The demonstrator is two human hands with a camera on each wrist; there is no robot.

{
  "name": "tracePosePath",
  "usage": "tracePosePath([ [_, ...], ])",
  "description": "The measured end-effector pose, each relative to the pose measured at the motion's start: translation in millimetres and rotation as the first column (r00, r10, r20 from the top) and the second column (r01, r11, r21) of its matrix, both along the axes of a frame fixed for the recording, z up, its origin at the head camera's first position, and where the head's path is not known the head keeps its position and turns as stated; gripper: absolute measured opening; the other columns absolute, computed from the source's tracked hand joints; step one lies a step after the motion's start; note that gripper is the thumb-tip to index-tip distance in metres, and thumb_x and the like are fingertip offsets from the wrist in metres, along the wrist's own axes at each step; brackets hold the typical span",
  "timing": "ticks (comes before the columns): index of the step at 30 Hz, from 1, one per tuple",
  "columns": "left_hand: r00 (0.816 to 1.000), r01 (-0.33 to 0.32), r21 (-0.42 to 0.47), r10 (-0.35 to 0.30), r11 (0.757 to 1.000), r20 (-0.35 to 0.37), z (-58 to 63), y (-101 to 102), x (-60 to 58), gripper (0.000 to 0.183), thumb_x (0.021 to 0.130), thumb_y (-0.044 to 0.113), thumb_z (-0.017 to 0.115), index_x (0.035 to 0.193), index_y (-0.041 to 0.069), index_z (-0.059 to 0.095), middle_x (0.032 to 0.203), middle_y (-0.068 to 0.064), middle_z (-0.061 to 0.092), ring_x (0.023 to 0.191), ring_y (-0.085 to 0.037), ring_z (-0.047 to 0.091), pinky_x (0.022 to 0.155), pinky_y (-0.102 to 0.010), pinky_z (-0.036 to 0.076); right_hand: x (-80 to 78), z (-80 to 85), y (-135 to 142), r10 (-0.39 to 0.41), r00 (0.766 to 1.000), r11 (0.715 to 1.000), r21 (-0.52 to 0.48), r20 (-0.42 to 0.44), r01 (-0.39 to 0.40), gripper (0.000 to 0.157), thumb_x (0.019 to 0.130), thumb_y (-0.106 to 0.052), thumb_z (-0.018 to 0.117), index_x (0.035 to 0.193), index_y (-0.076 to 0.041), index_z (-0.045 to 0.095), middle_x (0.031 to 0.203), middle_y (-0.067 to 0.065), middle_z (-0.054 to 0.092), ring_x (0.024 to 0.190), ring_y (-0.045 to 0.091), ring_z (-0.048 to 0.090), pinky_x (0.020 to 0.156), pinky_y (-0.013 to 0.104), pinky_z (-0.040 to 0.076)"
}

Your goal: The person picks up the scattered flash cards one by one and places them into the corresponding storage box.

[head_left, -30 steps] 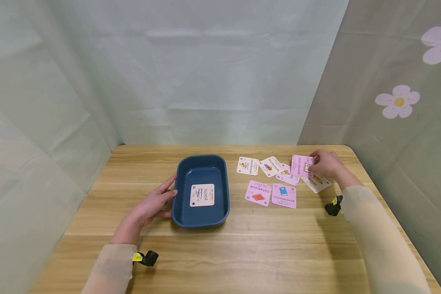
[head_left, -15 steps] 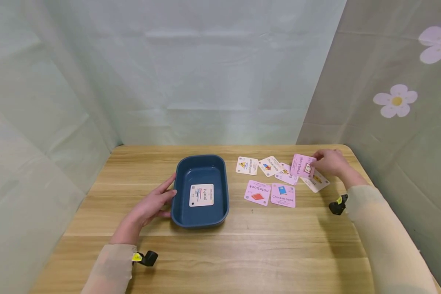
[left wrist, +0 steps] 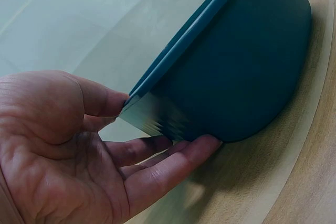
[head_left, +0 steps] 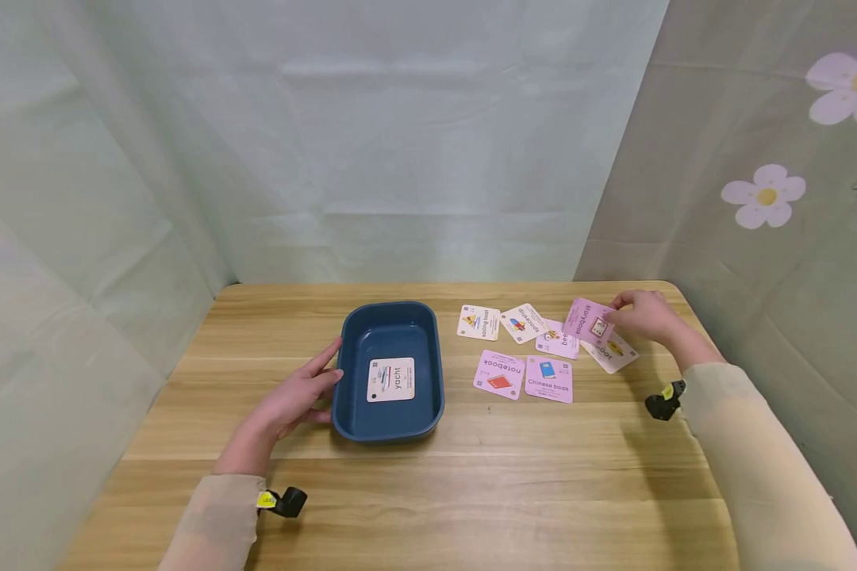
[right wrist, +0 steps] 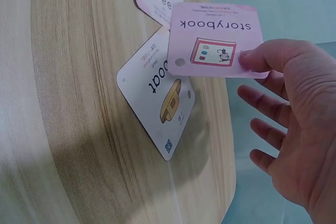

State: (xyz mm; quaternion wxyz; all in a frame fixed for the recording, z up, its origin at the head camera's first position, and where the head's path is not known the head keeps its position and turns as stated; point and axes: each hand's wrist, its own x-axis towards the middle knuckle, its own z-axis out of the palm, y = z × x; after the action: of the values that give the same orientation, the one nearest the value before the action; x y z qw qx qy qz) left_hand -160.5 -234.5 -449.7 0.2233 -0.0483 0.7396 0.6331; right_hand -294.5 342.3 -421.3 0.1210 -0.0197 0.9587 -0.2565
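One boat card [right wrist: 152, 85] partly beneath storybook card [right wrist: 215, 40]

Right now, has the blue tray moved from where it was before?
No, the blue tray shows no visible shift in any direction against the wooden table.

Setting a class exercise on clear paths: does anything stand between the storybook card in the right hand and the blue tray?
Nothing upright shows between the storybook card and the blue tray; the bee card, spaceship card, sailing boat card, Chinese book card and notebook card lie flat on the table there.
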Motion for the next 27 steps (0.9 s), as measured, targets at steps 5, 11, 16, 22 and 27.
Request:
tracePosePath([
  [5,1.0,-0.005,0.002,0.005,1.0,0.001,-0.6,0,-0.4,0.066,0.111,0.021,0.044,0.165,0.04,0.012,0.163,-0.027,0.023,0.122,-0.038,0.057,0.079,-0.045,0.06,0.5,1.1,1,0.021,1.0,1.0,-0.008,-0.014,-0.021,0.038,0.1,-0.036,0.063,0.117,-0.001,0.061,0.127,0.026,0.048,0.12,0.046,0.032,0.091,0.061,0.038],
  [11,1.0,-0.004,-0.001,0.004,1.0,0.004,0.2,0,-0.9,0.066,0.111,0.022,0.045,0.164,0.041,0.013,0.164,-0.027,0.02,0.124,-0.038,0.056,0.077,-0.044,0.061,2.6,1.8,2,0.052,0.998,0.999,-0.013,-0.037,-0.053,0.039,0.1,-0.039,0.063,0.115,-0.003,0.062,0.13,0.027,0.05,0.12,0.046,0.034,0.092,0.062,0.037],
  [16,1.0,0.001,-0.007,-0.001,1.0,0.002,1.4,0,-0.7,0.066,0.111,0.022,0.045,0.164,0.041,0.013,0.163,-0.027,0.022,0.122,-0.038,0.057,0.076,-0.043,0.061,3.7,2.6,-1,0.065,0.997,0.997,-0.03,-0.051,-0.066,0.039,0.1,-0.039,0.064,0.116,-0.003,0.062,0.134,0.027,0.05,0.122,0.046,0.033,0.094,0.063,0.035],
  [22,1.0,0.0,0.0,0.0,1.0,0.002,0.5,-1,-1.6,0.066,0.11,0.022,0.046,0.164,0.04,0.013,0.161,-0.027,0.026,0.116,-0.035,0.06,0.076,-0.042,0.061,2.8,4.1,-4,0.065,0.996,0.996,-0.06,-0.057,-0.068,0.042,0.1,-0.041,0.064,0.116,-0.003,0.063,0.141,0.029,0.047,0.131,0.05,0.028,0.1,0.069,0.03],
  [27,1.0,-0.015,0.022,0.015,1.0,0.003,-1.0,-2,-2.4,0.067,0.11,0.019,0.046,0.165,0.038,0.014,0.159,-0.027,0.029,0.11,-0.034,0.063,0.075,-0.044,0.061,3.9,7.4,-8,0.07,0.995,0.993,-0.093,-0.071,-0.076,0.042,0.1,-0.041,0.064,0.118,-0.003,0.063,0.144,0.029,0.046,0.135,0.052,0.029,0.105,0.071,0.027],
])
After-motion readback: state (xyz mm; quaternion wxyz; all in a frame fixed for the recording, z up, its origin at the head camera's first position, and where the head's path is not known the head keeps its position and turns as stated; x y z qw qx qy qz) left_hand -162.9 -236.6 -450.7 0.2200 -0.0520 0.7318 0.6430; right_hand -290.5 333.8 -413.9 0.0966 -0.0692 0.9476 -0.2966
